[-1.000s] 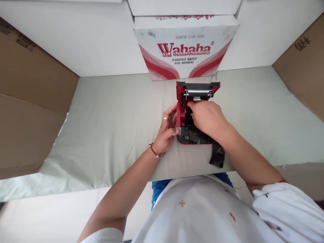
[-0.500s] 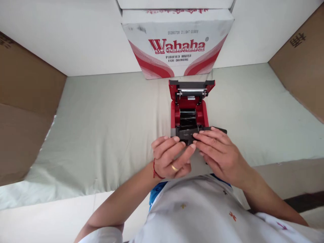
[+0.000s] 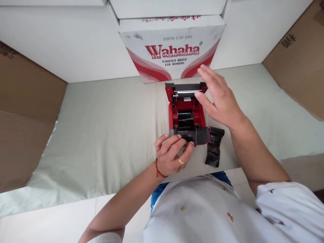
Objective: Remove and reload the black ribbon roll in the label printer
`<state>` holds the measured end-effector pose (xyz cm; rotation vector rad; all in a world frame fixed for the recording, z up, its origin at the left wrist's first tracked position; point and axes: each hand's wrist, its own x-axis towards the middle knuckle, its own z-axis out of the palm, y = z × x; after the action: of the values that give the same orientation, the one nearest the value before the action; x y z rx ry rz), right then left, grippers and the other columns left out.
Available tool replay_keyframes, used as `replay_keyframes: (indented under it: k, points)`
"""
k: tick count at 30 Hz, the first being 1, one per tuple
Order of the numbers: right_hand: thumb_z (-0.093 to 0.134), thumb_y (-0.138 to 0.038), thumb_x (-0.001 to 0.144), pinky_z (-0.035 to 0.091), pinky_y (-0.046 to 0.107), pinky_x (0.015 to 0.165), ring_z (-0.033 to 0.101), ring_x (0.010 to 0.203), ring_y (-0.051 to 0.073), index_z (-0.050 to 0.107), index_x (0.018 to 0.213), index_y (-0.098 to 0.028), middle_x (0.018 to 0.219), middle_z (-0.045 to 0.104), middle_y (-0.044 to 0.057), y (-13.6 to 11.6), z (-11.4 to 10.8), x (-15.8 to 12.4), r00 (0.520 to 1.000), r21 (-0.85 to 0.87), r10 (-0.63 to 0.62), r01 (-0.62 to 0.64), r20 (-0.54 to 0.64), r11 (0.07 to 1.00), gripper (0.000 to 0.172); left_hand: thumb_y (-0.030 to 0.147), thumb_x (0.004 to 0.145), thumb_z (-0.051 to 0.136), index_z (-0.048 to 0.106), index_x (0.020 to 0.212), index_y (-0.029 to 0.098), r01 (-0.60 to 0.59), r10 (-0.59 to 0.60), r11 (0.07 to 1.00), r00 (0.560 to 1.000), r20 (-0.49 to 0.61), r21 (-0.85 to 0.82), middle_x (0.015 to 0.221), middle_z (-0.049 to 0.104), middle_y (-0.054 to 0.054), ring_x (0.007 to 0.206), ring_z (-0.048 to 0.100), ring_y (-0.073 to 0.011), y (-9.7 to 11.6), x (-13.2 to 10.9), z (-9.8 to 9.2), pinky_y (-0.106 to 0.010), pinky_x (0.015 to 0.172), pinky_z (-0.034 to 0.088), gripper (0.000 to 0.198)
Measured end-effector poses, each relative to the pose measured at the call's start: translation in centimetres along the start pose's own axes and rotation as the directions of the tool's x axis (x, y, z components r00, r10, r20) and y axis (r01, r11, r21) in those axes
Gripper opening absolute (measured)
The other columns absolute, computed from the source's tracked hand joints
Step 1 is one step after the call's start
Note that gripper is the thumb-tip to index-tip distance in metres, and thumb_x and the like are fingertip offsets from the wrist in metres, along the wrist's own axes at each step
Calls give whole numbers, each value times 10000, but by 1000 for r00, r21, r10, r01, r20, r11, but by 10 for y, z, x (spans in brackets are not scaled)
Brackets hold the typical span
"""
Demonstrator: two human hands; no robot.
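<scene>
A small red and black label printer point(image 3: 171, 116) stands on the cloth with its lid point(image 3: 183, 87) raised. Inside lies a roll of shiny black film point(image 3: 185, 118), its free strip point(image 3: 188, 135) drawn forward over the front edge. My left hand point(image 3: 173, 153), wearing a ring and a red cord bracelet, pinches this strip at the printer's front; its thumb is mostly hidden. At the lid's right corner is my right hand point(image 3: 221, 98), fingers stretched and thumb apart, the thumb overlapping the lid's inner side. A loose black film piece point(image 3: 215, 146) lies right of the printer.
Behind the printer stands a white and red water carton point(image 3: 172, 50) against white boxes point(image 3: 83, 44). Brown cardboard boxes point(image 3: 27, 111) flank the left side, and another brown box point(image 3: 298, 64) the right. A pale green cloth point(image 3: 113, 128) covers the table, whose front edge is near my body.
My right hand has left the strip at the printer's front and moved up to the lid, uncovering the loose film piece. My left hand stays at the strip.
</scene>
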<state>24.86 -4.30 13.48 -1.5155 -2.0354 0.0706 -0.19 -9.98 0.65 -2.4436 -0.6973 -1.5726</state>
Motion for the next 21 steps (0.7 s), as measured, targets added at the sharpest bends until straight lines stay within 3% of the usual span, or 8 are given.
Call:
replay_keyframes:
  k: [3, 6, 10, 14, 17, 21]
  points:
    - [457, -529, 1231, 534, 553, 1319, 680, 1547, 333, 712, 1611, -257, 1664, 733, 131, -1, 1, 4, 999, 38, 12, -14, 52, 999, 532, 190, 875, 772, 836, 1294, 487, 26, -25, 999, 1000, -11, 26, 993, 820, -3, 1097, 728, -279, 2, -4, 2, -544, 1224, 484, 518]
    - [498, -482, 1229, 618, 515, 1215, 796, 1362, 315, 813, 1452, -267, 1464, 849, 112, -12, -10, -18, 998, 104, -20, 14, 57, 994, 442, 193, 883, 781, 837, 1324, 504, 43, -42, 997, 999, -28, 59, 968, 789, -19, 1105, 706, -285, 4, -9, 3, -519, 1149, 523, 543]
    - [562, -362, 1220, 587, 540, 1295, 770, 1460, 306, 814, 1453, -271, 1506, 843, 107, -22, -23, -57, 981, 209, -151, 123, 123, 970, 354, 200, 903, 771, 825, 1380, 513, 57, -57, 997, 998, -6, 58, 927, 756, -25, 1064, 684, -282, 6, -8, 0, -496, 1082, 522, 573]
    - [592, -324, 1220, 547, 573, 1358, 759, 1487, 293, 676, 1632, -227, 1557, 813, 137, -26, -22, -83, 972, 175, -178, 151, 151, 973, 432, 227, 966, 733, 809, 1427, 492, 88, -87, 996, 995, 56, -8, 914, 764, -16, 1020, 690, -271, 7, 0, -3, -484, 1079, 489, 537]
    - [582, -259, 1215, 600, 569, 1320, 827, 1368, 277, 577, 1708, -208, 1451, 867, 119, -29, -17, -90, 979, 115, -159, 145, 125, 983, 496, 218, 933, 758, 841, 1359, 462, 43, -43, 997, 999, 9, 58, 888, 763, -6, 975, 692, -255, 7, 5, -4, -465, 1069, 487, 497]
    - [519, -91, 1164, 657, 545, 1264, 874, 1249, 269, 709, 1536, -226, 1364, 897, 98, -37, -17, -86, 978, 26, -160, 158, 135, 987, 440, 211, 928, 780, 834, 1340, 436, 30, -29, 999, 999, -23, 30, 940, 804, 9, 962, 706, -252, 7, 4, -4, -463, 1081, 483, 472]
